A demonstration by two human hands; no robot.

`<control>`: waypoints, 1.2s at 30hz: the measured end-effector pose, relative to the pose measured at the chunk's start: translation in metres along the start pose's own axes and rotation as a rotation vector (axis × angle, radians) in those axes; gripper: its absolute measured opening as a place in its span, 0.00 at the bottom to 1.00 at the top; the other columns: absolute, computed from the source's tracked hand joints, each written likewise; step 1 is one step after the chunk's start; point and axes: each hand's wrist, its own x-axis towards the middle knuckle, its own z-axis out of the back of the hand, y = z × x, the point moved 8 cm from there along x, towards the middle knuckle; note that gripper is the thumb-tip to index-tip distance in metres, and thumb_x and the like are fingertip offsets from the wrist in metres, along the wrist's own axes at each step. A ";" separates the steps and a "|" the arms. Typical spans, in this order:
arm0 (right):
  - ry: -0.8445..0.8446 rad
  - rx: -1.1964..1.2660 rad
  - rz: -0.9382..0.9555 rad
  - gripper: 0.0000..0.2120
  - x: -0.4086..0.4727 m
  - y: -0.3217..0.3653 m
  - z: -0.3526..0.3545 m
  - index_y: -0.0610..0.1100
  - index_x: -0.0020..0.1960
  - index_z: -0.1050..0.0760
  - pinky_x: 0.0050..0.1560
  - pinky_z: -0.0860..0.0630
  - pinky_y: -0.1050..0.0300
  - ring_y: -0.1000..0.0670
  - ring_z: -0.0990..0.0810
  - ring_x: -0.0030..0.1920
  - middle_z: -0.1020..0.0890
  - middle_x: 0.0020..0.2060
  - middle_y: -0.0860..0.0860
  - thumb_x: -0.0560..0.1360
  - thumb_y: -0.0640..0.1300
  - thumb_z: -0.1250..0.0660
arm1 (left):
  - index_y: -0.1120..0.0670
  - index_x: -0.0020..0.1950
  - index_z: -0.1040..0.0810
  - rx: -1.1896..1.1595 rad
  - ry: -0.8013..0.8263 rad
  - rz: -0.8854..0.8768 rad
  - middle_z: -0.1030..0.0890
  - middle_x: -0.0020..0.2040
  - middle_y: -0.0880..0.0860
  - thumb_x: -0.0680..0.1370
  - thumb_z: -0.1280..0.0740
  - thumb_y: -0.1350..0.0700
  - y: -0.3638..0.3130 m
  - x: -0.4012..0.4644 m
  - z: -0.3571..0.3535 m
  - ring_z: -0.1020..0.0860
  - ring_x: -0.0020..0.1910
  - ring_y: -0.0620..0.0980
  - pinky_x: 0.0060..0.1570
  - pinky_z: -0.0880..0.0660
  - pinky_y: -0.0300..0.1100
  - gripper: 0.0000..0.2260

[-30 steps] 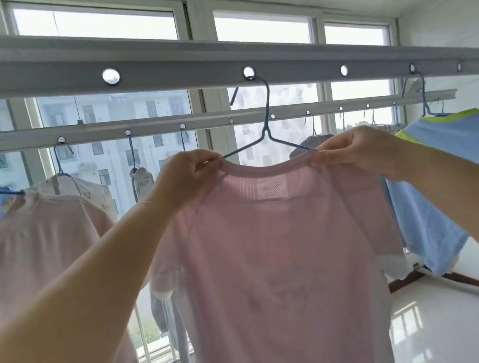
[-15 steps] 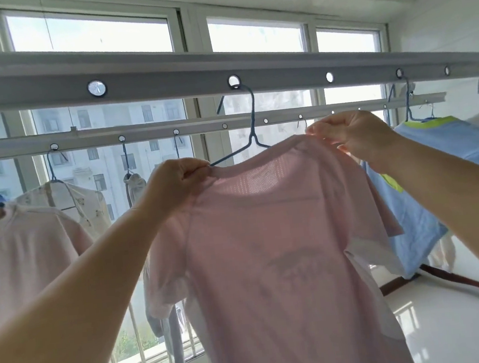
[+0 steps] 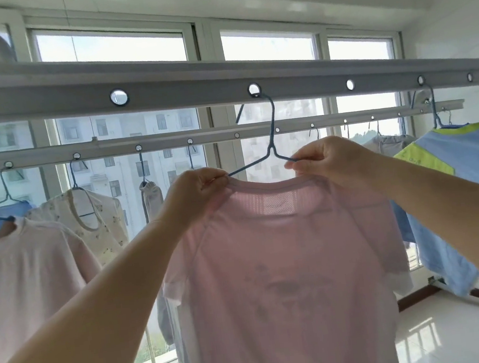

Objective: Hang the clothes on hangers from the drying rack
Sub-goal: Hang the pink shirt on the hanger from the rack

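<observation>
Where raised earlier, right hand (image 3: 330, 158) lower.

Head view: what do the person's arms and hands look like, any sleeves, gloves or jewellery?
Both forearms are bare as far as the frame shows, with no sleeve in sight. The left hand and right hand wear no gloves. No rings, watch or bracelet are visible on the fingers and wrists that show.

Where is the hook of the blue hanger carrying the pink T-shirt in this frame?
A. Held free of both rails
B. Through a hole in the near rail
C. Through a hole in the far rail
B: the blue hanger hooks through a round hole in the near rail, while both hands pinch the pink T-shirt at its collar.
</observation>
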 end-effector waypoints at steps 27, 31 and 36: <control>-0.526 -0.394 0.185 0.11 -0.027 0.028 0.014 0.42 0.53 0.22 0.47 0.25 0.46 0.39 0.21 0.45 0.17 0.43 0.43 0.79 0.45 0.40 | 0.47 0.75 0.56 0.489 0.226 -0.039 0.57 0.77 0.48 0.78 0.47 0.40 -0.043 -0.013 -0.039 0.61 0.74 0.48 0.71 0.61 0.55 0.30; -0.526 -0.395 0.168 0.10 -0.024 0.026 0.020 0.43 0.52 0.21 0.46 0.25 0.47 0.39 0.21 0.44 0.16 0.41 0.43 0.78 0.45 0.39 | 0.47 0.75 0.53 0.463 0.212 -0.044 0.53 0.77 0.49 0.77 0.45 0.41 -0.047 -0.011 -0.041 0.58 0.75 0.48 0.71 0.59 0.54 0.30; -0.500 -0.381 0.115 0.11 -0.022 0.017 0.022 0.44 0.52 0.21 0.48 0.25 0.46 0.40 0.20 0.47 0.16 0.42 0.45 0.78 0.46 0.40 | 0.48 0.75 0.51 0.448 0.207 -0.036 0.50 0.76 0.50 0.77 0.45 0.40 -0.047 -0.002 -0.047 0.55 0.75 0.50 0.71 0.56 0.54 0.29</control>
